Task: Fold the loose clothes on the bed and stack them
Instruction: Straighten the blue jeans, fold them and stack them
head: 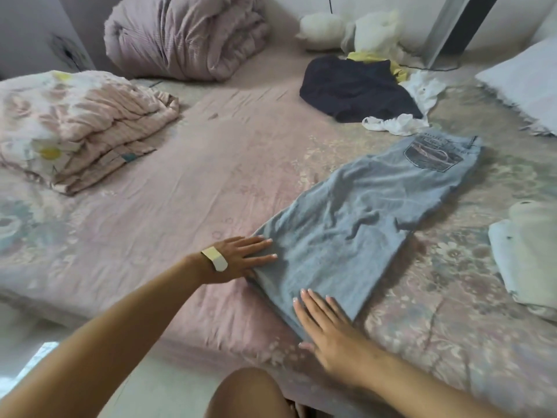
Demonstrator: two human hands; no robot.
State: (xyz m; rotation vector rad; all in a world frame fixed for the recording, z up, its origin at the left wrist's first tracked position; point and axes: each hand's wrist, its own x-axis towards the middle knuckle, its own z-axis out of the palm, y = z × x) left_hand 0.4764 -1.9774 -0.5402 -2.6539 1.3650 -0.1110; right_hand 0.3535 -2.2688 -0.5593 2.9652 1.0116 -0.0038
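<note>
A pair of light blue jeans [358, 224] lies folded lengthwise on the bed, waistband at the far right, leg ends toward me. My left hand [241, 257], with a plaster on its back, lies flat with straight fingers on the jeans' left edge near the leg end. My right hand [328, 330] presses flat on the near corner of the leg end. Further back lie a dark navy garment [355, 89], crumpled white clothes [394, 123] and a yellow piece [376, 60].
A folded floral quilt [75, 128] sits at the left, a bundled mauve duvet [187, 37] at the back. Folded pale cloth [530, 260] lies at the right edge, a white pillow [524, 79] beyond it. The bed's near edge [193, 336] runs below my arms.
</note>
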